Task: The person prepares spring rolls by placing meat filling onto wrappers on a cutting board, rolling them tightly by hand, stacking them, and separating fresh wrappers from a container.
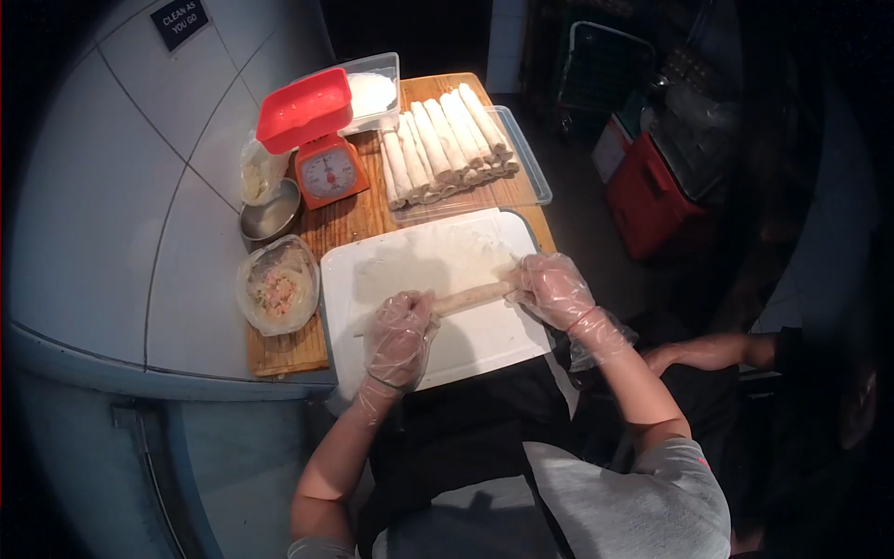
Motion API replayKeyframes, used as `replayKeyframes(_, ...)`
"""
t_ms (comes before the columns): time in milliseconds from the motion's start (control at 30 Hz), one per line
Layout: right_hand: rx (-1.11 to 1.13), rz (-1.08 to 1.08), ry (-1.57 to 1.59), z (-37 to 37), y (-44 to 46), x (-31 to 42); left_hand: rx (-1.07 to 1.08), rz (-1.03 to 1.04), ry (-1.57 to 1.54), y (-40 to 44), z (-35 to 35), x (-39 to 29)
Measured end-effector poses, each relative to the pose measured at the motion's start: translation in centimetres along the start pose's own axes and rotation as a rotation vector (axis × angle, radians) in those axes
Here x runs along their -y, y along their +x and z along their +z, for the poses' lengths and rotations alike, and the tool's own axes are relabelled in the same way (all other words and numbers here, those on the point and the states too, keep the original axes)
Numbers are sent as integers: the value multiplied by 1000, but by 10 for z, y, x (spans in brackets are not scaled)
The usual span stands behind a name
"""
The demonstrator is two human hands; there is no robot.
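A long, thin roll lies across the white board, its visible middle spanning the gap between my hands. My left hand, in a clear plastic glove, has its fingers curled round the left end. At the right end my gloved right hand pinches the roll with bent fingers. Under and behind the roll, a pale flat sheet covers part of the board. Left of the board sits a plastic-lined bowl of chopped pinkish filling.
Stacked white rolls rest on a clear lid behind the board. An orange scale with a red tray, a metal bowl and a tub of white powder stand back left. Another person's arm is at right, near a red crate.
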State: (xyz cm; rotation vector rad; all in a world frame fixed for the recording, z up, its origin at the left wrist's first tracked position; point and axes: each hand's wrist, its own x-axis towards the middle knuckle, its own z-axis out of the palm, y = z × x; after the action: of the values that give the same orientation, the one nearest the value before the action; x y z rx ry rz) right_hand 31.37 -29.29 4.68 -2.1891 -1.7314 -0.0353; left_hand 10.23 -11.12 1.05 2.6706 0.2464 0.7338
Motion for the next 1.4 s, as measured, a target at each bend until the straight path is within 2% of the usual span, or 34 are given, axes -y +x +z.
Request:
replayKeyframes(33, 24, 19, -36, -6, -4, -2, -15, 21, 38, 4, -1, -4)
replayKeyframes(133, -166, -149, 66, 4, -2, 15, 7, 52, 14, 10, 7, -26)
replayKeyframes(200, -115, -126, 131, 32, 2, 15, 25, 58, -5, 24, 18, -29)
replayKeyframes(300, -232, -88, 152, 42, 0, 19, 143, -9, -1, 19, 15, -28)
replayKeyframes(433, -156, -44, 172, 47, -2, 14, -31, 109, 50, 12, 22, -29)
replayKeyframes(567, -138, -27, 152, 46, -5, 18, 57, 76, 50, -3, 32, -41)
replayKeyframes(767, -156, -19, 164, 45, -9, 25, 59, 78, -17, 1, 29, -31)
replayKeyframes(867, -131, -8, 150, 42, -6, 21, 172, 1, -50, 17, 14, -30)
replayKeyframes(1067, -171, -29, 181, 43, -8, 24, 163, 20, -107, 24, 12, -24)
replayKeyframes(1267, -39, 41, 215, 38, -5, 25, 128, 69, -118, 25, 15, -18)
replayKeyframes(1400, -110, 11, 175, 41, -10, 31, 115, 92, -116, 25, 15, -17)
